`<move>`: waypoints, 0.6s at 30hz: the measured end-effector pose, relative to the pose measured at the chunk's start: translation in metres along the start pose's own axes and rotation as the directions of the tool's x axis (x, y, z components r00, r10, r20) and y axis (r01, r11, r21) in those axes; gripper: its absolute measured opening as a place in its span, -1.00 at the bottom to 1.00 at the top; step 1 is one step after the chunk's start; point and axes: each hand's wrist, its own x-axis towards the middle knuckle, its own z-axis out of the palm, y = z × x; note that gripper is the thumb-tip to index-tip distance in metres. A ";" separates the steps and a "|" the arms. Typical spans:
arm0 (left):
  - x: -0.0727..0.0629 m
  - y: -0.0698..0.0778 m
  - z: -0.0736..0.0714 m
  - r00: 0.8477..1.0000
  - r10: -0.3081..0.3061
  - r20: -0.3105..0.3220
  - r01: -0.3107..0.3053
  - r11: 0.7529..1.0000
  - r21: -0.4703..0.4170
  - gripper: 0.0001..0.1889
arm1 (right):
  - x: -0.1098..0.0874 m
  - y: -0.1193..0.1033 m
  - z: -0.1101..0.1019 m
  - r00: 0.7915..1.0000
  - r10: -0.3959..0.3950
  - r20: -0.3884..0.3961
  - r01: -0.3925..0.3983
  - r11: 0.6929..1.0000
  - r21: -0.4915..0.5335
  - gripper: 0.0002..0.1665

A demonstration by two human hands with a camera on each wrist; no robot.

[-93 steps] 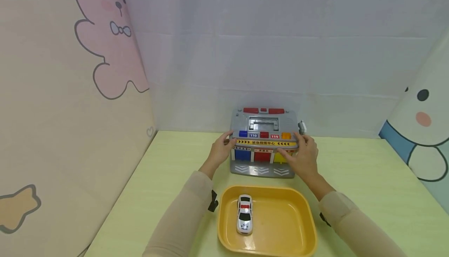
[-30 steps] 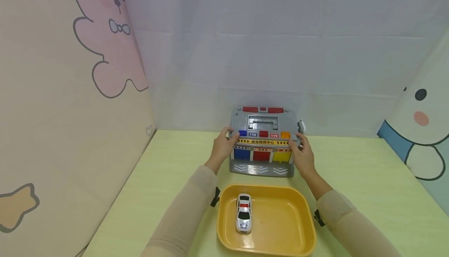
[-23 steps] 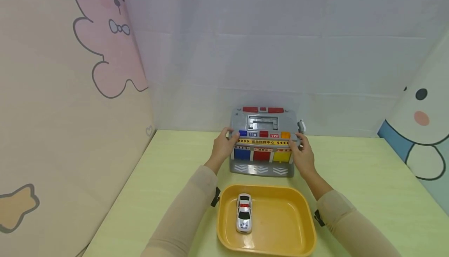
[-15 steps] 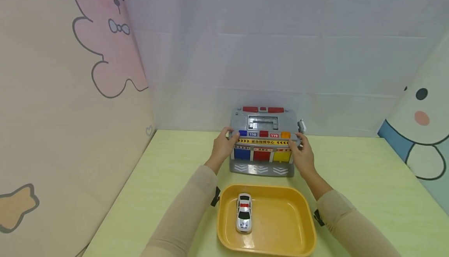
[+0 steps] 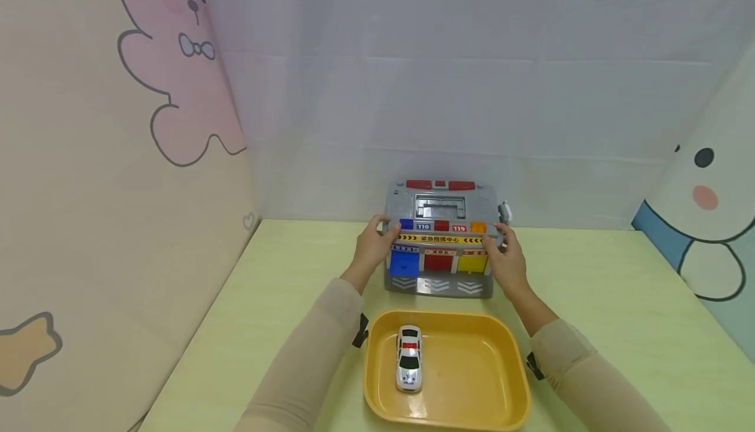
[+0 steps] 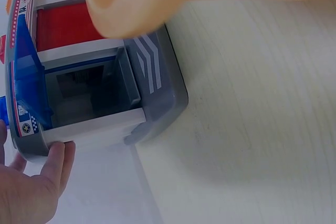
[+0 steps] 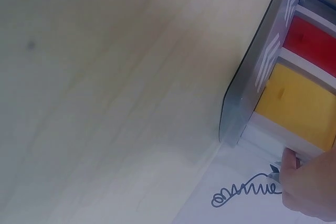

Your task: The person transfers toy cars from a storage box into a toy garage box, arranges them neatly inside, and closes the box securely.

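A grey toy garage (image 5: pixel 454 189) stands on the table against the back wall. My left hand (image 5: pixel 371 246) grips the left end of its roof, thumb at the blue button (image 5: pixel 406 224). At the right end of the roof my right hand (image 5: pixel 508 261) holds on, thumb in front and fingers behind. The blue door (image 6: pixel 30 72) is swung up and outward, baring a hollow bay (image 6: pixel 79 93) in the left wrist view. Both the red door (image 5: pixel 438 262) and the yellow door (image 5: pixel 472 263) are closed.
In front of the garage sits a yellow tray (image 5: pixel 522 379) with a white toy police car (image 5: pixel 409 360) in it. A small white handset (image 5: pixel 507 212) hangs at the garage's right side, its coiled cord (image 7: pixel 247 188) showing in the right wrist view.
The blue door has swung open within the last half second. Over the earlier seconds my right thumb moved from near the yellow door up to the roof's right corner; my left thumb shifted to the blue button.
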 end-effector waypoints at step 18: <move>-0.007 -0.012 -0.006 0.997 0.058 0.050 -0.056 0.998 -0.037 -0.43 | 0.000 0.002 -0.001 0.999 -0.025 0.019 0.025 0.999 0.024 -0.35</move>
